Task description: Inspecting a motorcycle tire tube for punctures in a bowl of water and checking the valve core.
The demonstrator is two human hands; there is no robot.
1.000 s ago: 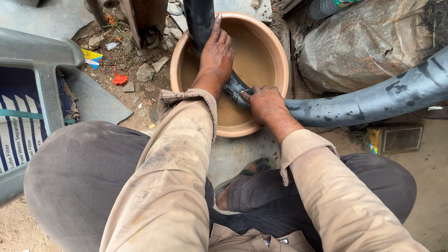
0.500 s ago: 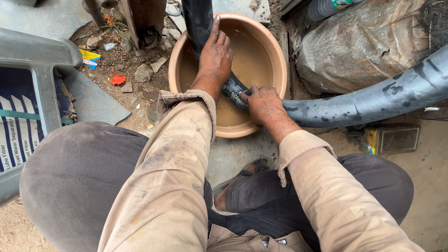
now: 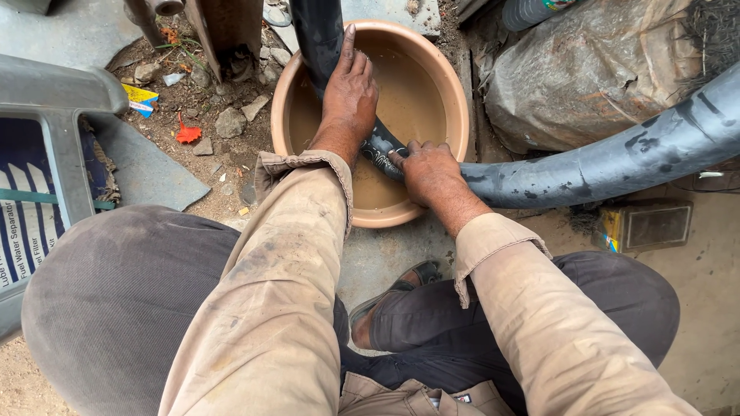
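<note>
A round tan basin (image 3: 451,85) of muddy water sits on the ground in front of me. A black rubber inner tube (image 3: 617,158) loops through it, wet and inflated, from the right side down into the water and up out at the top (image 3: 316,35). My left hand (image 3: 348,96) lies flat on the tube, pressing it into the water. My right hand (image 3: 430,173) grips the tube at the basin's near right rim. Both sleeves are beige and dirty.
A grey plastic chair (image 3: 54,131) stands at the left with a printed sheet under it. Stones and scraps of litter (image 3: 189,132) lie on the dirt. A dusty plastic-wrapped bundle (image 3: 593,65) sits at upper right. A small box (image 3: 644,225) lies at right. My sandalled foot (image 3: 389,296) is below the basin.
My hands stay on the tube in the basin; the left hand has shifted slightly along it. The view has barely moved.
</note>
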